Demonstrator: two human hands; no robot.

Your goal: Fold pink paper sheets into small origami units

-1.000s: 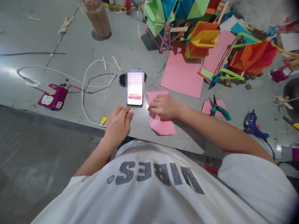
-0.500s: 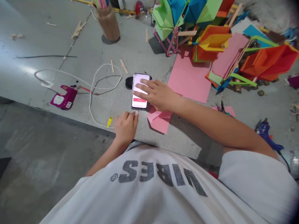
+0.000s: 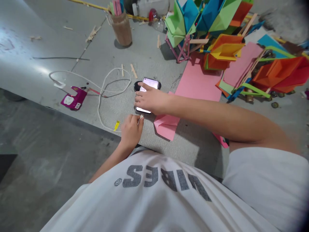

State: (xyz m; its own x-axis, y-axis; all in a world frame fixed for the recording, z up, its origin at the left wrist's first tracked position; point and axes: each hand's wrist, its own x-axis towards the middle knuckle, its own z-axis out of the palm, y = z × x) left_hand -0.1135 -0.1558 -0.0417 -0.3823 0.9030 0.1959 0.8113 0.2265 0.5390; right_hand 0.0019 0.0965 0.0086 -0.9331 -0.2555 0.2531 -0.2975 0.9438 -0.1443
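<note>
A smartphone with its screen lit lies on the grey table, propped against a dark object. My right hand reaches across it from the right, its fingers over the left edge and hiding much of the screen; the thumb is out of sight. Just below the phone, my left hand pinches the white plug end of a charging cable, whose tip points toward the phone's lower edge. Whether plug and phone touch I cannot tell. Beside my right wrist sits a folded pink paper.
The cable loops left to a magenta power socket. At the back stand a brown jar and a clear bottle with a red cap. Colourful folded-paper pieces crowd the right, above a pink sheet. Wooden stick scraps lie about.
My right hand has moved from spread fingers on the screen to reaching over the phone's left edge. My left hand's plug shows more clearly near the phone. The view has shifted slightly.
</note>
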